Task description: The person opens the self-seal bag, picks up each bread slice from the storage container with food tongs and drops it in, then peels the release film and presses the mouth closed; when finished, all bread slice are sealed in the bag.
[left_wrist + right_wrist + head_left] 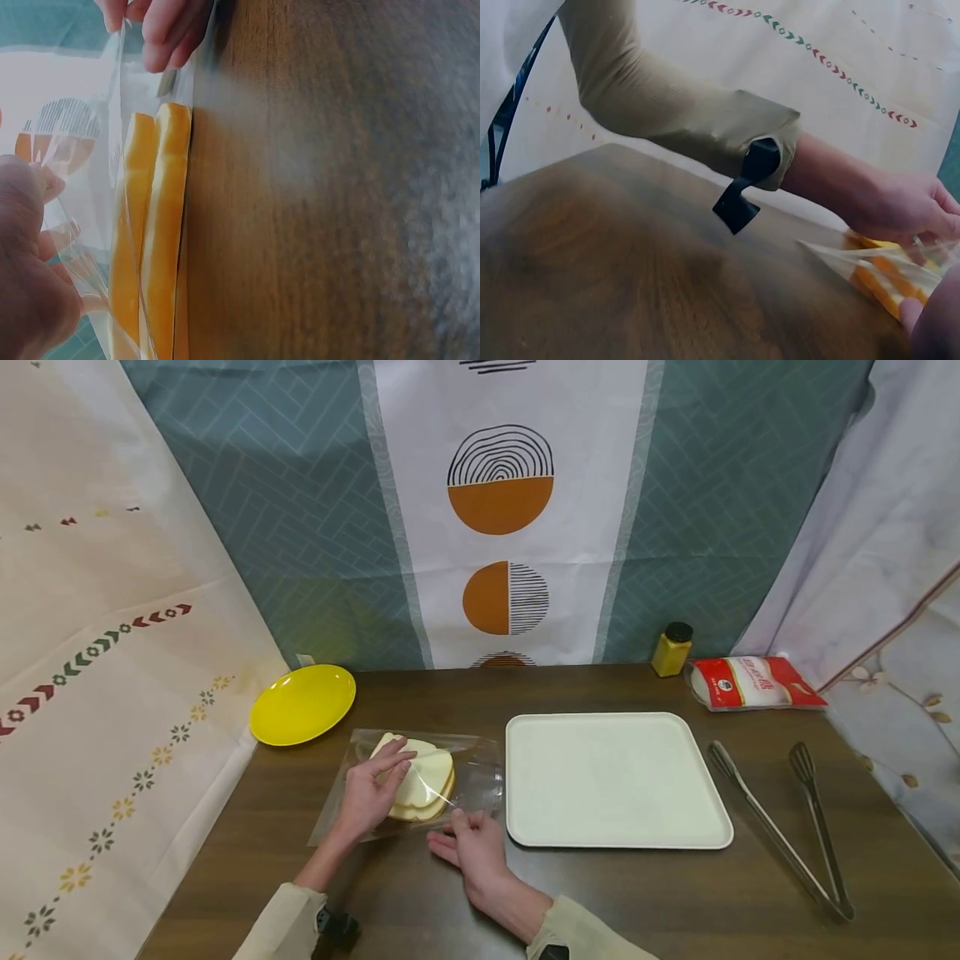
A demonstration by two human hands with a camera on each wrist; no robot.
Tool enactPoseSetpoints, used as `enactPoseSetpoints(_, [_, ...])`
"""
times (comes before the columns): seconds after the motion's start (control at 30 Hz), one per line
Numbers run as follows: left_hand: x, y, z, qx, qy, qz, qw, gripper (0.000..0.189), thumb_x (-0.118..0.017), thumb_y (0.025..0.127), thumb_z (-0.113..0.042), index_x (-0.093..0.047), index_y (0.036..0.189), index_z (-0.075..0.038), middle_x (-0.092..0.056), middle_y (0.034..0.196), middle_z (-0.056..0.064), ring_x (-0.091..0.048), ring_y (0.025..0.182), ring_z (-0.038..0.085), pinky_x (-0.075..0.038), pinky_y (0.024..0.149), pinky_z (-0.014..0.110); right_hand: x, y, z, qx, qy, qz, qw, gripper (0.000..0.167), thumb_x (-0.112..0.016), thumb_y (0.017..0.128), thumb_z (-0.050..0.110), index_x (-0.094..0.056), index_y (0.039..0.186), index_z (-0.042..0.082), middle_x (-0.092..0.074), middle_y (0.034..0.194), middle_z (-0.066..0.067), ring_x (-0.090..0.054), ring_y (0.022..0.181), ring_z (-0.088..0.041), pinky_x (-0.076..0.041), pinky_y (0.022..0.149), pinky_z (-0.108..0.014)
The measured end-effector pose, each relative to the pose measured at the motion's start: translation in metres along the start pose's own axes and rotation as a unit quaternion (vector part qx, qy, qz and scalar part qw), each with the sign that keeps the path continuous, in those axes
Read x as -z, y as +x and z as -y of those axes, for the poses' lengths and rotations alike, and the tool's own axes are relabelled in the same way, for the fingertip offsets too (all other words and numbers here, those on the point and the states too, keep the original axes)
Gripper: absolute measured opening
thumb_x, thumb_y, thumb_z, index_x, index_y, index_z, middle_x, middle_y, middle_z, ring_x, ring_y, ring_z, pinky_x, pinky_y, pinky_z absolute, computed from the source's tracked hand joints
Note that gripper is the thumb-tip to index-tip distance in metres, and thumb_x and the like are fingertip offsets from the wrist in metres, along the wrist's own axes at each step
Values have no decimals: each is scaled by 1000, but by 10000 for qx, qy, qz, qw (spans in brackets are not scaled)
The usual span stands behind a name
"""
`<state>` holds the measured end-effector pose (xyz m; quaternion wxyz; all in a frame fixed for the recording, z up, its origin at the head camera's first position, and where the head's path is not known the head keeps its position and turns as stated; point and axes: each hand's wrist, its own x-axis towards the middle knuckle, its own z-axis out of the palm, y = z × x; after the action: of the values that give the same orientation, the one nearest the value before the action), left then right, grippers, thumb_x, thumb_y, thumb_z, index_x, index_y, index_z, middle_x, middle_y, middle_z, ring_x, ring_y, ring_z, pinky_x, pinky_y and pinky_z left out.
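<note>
Handling bagged bread, both hands at the near side

Bread (429,774) lies stacked in a see-through bag (480,768), flat on the table (615,897), left of the tray (618,781). Right hand (480,864): thumb and finger pinch the bag's near edge, remaining fingers loose; my guess is that a fingertip grip suits film too thin and slippery for a fist. Left hand (366,800) is over the bread, fingers bent and partly seen through film. Whether they nip the plastic or merely touch it, I cannot tell. Its place on the pile would, I judge, stop the slices sliding.

Tray beside the bag, within easy reach of the right hand. Plate (300,706) at far left; tongs (780,837) at right with arms spread, likely set aside to leave the middle for handwork. Jar (671,656) and packet (757,682) at the back, presumably out of the elbows' way.

Materials: film glossy, creased, standing off the bread near the right hand. Slices pale-faced, orange-rimmed, scalloped in outline. Tray matt white, round-cornered. Plate shiny yellow. Tongs metal, a long narrow V. Jar squat, yellow, black-capped; packet red and white, plump. Wood grain dark, faintly reflective.
</note>
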<state>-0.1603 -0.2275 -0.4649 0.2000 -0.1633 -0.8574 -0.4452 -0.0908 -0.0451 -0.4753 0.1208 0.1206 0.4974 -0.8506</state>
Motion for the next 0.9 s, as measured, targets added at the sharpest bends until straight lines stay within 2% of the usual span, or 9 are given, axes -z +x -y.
enactPoseSetpoints(0.13, [0, 1, 2, -38, 40, 26, 10000, 19, -70, 92, -3, -76, 110, 0, -63, 129, 22, -54, 126, 41, -39, 105, 56, 0, 0, -3, 223, 107, -20, 9997, 15, -46, 105, 5, -45, 97, -8, -58, 101, -28, -71, 86, -30, -59, 79, -38])
enactPoseSetpoints(0.3, [-1, 5, 4, -94, 81, 98, 9999, 19, -71, 93, -4, -76, 111, 0, -63, 128, 22, -54, 127, 40, -38, 106, 57, 0, 0, -4, 340, 259, -37, 9991, 13, -47, 104, 2, -43, 98, -9, -60, 101, -32, -71, 84, -27, -59, 79, -37])
enactPoseSetpoints(0.43, [0, 6, 3, 75, 87, 283, 9995, 22, -72, 92, -8, -75, 113, -1, -63, 129, 22, -54, 127, 39, -38, 106, 58, 1, 1, -5, 336, 371, 54, 9987, 10, -46, 103, -1, -43, 102, -10, -63, 99, -34, -72, 86, -29, -59, 80, -38])
enactPoseSetpoints(0.57, [4, 11, -3, 343, 217, 538, 9977, 26, -72, 93, -13, -73, 116, 0, -64, 128, 21, -55, 126, 37, -39, 105, 58, 4, 3, -9, 319, 423, 169, 9985, 10, -45, 101, -4, -44, 107, -12, -68, 96, -30, -72, 88, -28, -59, 80, -38])
enactPoseSetpoints(0.67, [7, 23, -9, 344, 465, 627, 9964, 26, -70, 95, -13, -73, 116, 2, -65, 126, 22, -57, 123, 39, -43, 102, 58, 6, 4, -11, 327, 445, 228, 9982, 11, -46, 100, -4, -44, 107, -12, -69, 94, -27, -72, 87, -27, -59, 80, -38])
enactPoseSetpoints(0.77, [7, 42, -17, 252, 678, 791, 9942, 25, -67, 96, -10, -72, 117, 2, -67, 122, 20, -62, 116, 37, -49, 96, 55, 8, 4, -12, 328, 468, 292, 9979, 10, -47, 100, -4, -44, 107, -12, -69, 95, -28, -72, 88, -27, -59, 79, -38])
enactPoseSetpoints(0.83, [4, 58, -22, 235, 669, 1096, 9914, 24, -66, 97, -8, -72, 118, 2, -69, 118, 18, -66, 110, 34, -54, 90, 52, 9, 4, -13, 336, 470, 320, 9978, 11, -47, 100, -5, -44, 108, -12, -69, 96, -28, -72, 89, -28, -59, 79, -38])
enactPoseSetpoints(0.9, [0, 75, -27, 256, 621, 1547, 9857, 24, -64, 98, -6, -71, 119, 2, -71, 116, 16, -68, 105, 31, -56, 86, 47, 9, 4, -14, 325, 477, 321, 9978, 11, -47, 99, -5, -45, 107, -11, -69, 96, -27, -72, 90, -28, -59, 79, -38])
